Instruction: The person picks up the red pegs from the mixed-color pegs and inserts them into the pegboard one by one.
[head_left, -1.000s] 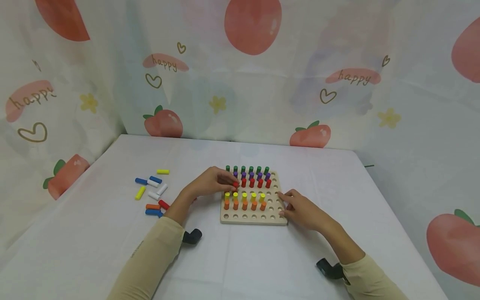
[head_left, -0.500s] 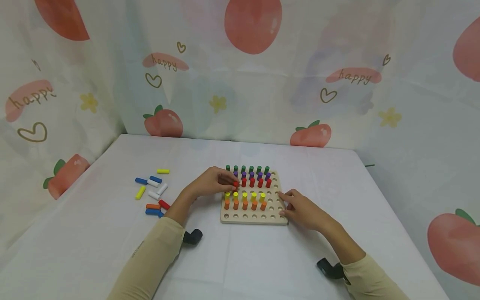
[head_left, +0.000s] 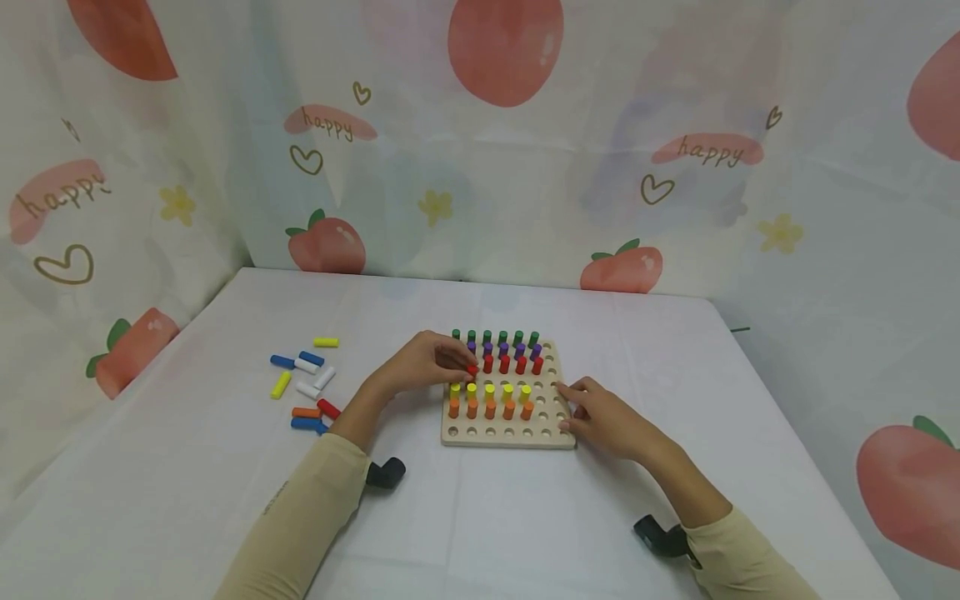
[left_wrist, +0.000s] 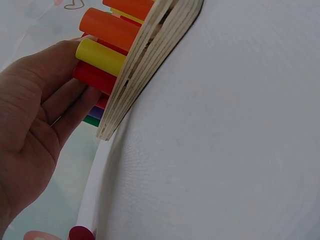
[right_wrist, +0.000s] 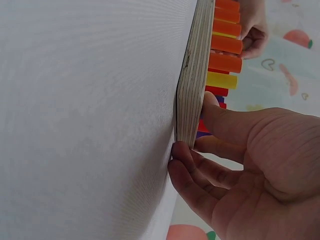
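Observation:
A wooden pegboard [head_left: 510, 442] lies on the table, with rows of green, purple, red, yellow and orange pegs upright in its holes. At its left side my left hand [head_left: 420, 364] pinches a red peg [head_left: 472, 372] behind the yellow row. In the left wrist view, a yellow peg [left_wrist: 101, 57] partly covers the fingertips, and the lower end of the pinched peg is hidden. My right hand [head_left: 604, 419] grips the board's right edge, thumb on top and fingers against the side, as the right wrist view shows.
Left of the board lie loose pegs: a yellow peg [head_left: 281, 385], a white peg [head_left: 325, 378], an orange peg [head_left: 306, 413], a red peg [head_left: 327, 409] and several more. A white cloth [head_left: 480, 517] covers the table. A printed curtain [head_left: 517, 192] hangs behind.
Hardly anything differs: both hands keep their places at the board, and the loose pegs stay where they were. Only the head view shifts very slightly.

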